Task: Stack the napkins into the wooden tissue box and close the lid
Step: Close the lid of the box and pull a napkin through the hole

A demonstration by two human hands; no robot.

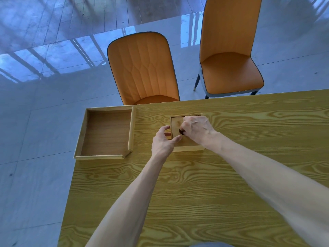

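Observation:
The wooden tissue box (188,148) stands on the table a little past its middle, with its lid (176,122) lying flat on top. My right hand (196,129) rests on the lid, fingers curled into the dark round hole (180,131) at the lid's centre. My left hand (164,140) holds the box's left side, thumb at the near left corner and fingers on the left wall. No napkins are visible; the inside of the box is hidden by the lid.
A shallow wooden tray (130,129) sits at the table's far left corner, overhanging the edge. Two orange chairs (144,72) (231,56) stand beyond the wooden table (195,193). The table's left edge drops to a glossy tiled floor.

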